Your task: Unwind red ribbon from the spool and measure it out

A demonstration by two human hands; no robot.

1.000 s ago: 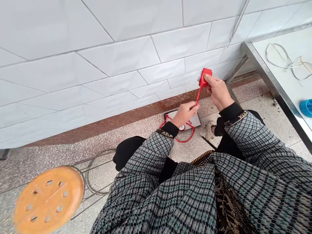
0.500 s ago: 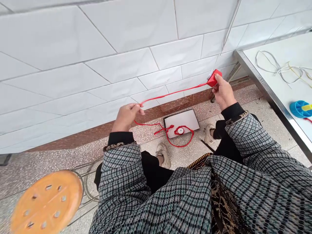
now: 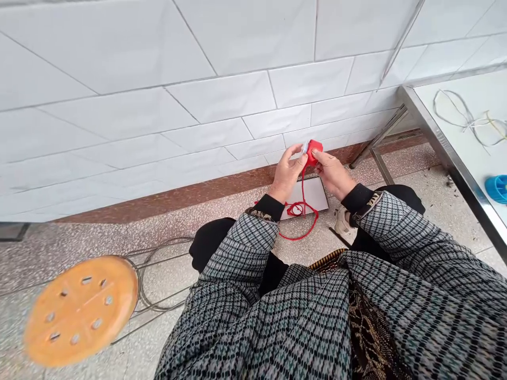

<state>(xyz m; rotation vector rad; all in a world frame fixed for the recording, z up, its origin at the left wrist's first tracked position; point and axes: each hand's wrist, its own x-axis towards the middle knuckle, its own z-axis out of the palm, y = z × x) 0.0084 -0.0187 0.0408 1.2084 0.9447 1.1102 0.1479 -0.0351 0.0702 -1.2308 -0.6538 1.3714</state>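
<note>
Both hands meet in front of the tiled wall on a small red spool (image 3: pixel 312 150) of ribbon. My right hand (image 3: pixel 331 171) grips the spool from the right. My left hand (image 3: pixel 287 171) pinches it from the left, fingers curled at its white end. A red ribbon (image 3: pixel 303 184) hangs from the spool straight down to a loose red loop (image 3: pixel 304 232) on the floor. The loop lies partly on a flat white board (image 3: pixel 315 192) set on the floor against the wall base.
An orange round stool (image 3: pixel 79 311) with holes and a wire frame stands at lower left. A steel-edged white table (image 3: pixel 455 153) at right carries pale cords (image 3: pixel 467 116) and a blue round object (image 3: pixel 498 187). My checked sleeves and lap fill the foreground.
My left hand, which had drawn the ribbon out far to the left, has come back to the spool. My right hand brought the spool lower and leftward; the ribbon now hangs slack.
</note>
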